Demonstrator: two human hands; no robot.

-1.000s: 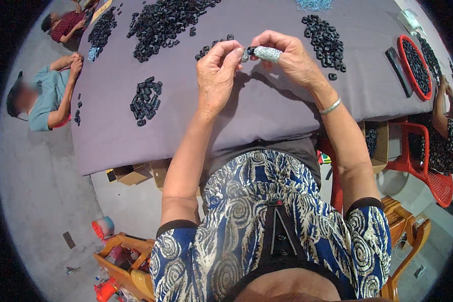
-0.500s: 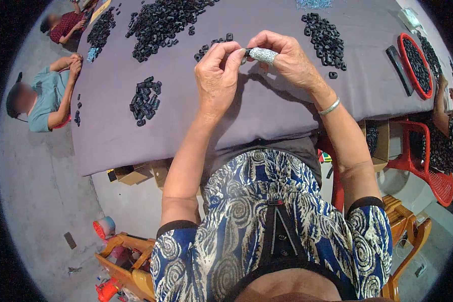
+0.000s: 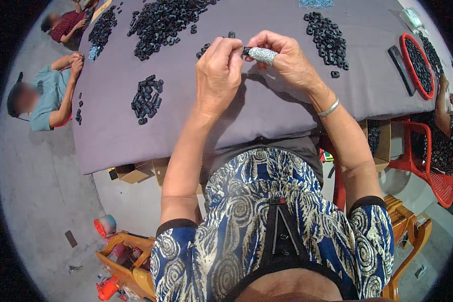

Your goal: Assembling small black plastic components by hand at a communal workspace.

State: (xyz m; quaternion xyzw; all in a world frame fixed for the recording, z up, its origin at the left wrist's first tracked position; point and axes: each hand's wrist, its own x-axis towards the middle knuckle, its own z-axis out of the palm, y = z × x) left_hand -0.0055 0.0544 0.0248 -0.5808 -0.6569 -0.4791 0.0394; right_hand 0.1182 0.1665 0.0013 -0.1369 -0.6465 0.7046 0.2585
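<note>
Over the purple-grey tablecloth, my two hands meet above the table with their fingertips nearly touching. Between them sits a small black plastic part, mostly covered by fingers. My left hand is closed in a pinch at the part's left end. From the other side my right hand pinches it, its thumb wrapped in a grey-white speckled cover. Just behind the left fingers lie a few black parts, partly hidden. A loose pile of black cylindrical pieces is to the left of my left hand.
A large heap of black parts spreads at the far left, another pile at right. Beyond that are a black bar and a red basket of parts. Co-workers sit at left, one in a teal shirt.
My left hand has turned, its fingers curling further over so its back shows more. The black part shows a little more beside my right thumb. My right hand stays nearly still.
</note>
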